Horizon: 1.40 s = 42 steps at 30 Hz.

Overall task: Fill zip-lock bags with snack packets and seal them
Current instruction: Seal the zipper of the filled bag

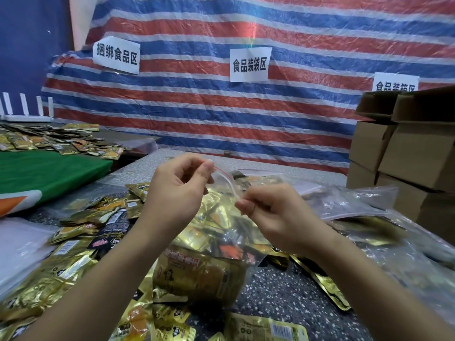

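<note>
Two ends of a filled zip-lock bag's (221,225) red seal strip (222,174) are being pinched at centre frame by the left hand (177,185) and right hand (268,207), likely needing pressing shut next.

The one camera sits on the person's head and looks forward and down, very close to the left hand (177,183) and right hand (270,207) above the table (283,286), with the striped sheet (246,112) on the wall farther off straight ahead.
</note>
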### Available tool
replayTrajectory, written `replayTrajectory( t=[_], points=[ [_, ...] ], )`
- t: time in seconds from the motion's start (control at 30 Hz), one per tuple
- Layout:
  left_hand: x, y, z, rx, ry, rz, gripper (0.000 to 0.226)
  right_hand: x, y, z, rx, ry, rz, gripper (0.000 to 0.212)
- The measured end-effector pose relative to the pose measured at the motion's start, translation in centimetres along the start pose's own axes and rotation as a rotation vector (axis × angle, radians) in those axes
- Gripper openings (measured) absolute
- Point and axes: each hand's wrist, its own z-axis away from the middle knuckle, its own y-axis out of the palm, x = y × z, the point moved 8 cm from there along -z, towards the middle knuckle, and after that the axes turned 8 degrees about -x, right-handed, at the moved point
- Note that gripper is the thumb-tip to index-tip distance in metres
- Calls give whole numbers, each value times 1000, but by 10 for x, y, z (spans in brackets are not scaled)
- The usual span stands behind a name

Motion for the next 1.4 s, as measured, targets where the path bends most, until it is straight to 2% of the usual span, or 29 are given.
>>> replayTrajectory(
  t=[0.17, 0.4, 0.57, 0.83, 0.9, 1.03, 1.13, 1.23, 1.33, 1.4],
  points=[
    [4, -1, -2, -2, -21, -7, 19, 0, -9, -2, -9, 18, 13, 36],
    [-5, 3, 3, 30, 10, 11, 21, 7, -10, -11, 22, -16, 202, 37],
    [-8, 3, 3, 28, 40, 2, 22, 10, -11, -12, 22, -37, 158, 35],
    [-7, 4, 5, 30, 45, 24, 21, 0, -15, -15, 36, 22, 177, 43],
    [-8, 4, 5, 29, 44, 44, 20, -1, -16, -13, 62, 40, 146, 39],
    [-10, 10, 7, 76, 56, 89, 20, -3, -10, -12, 116, 71, 236, 33],
    [-12, 19, 11, 130, 65, 130, 18, 2, -4, -18, 102, 56, 292, 37],
    [-13, 23, 12, 155, 71, 133, 20, 2, 12, -21, 216, 84, 297, 38],
    [-12, 26, 15, 194, 83, 59, 18, -11, 39, -10, 472, 214, 271, 46],
    [-8, 33, 20, 263, 67, -20, 18, -18, 58, 0, 613, 269, 312, 39]
  ],
)
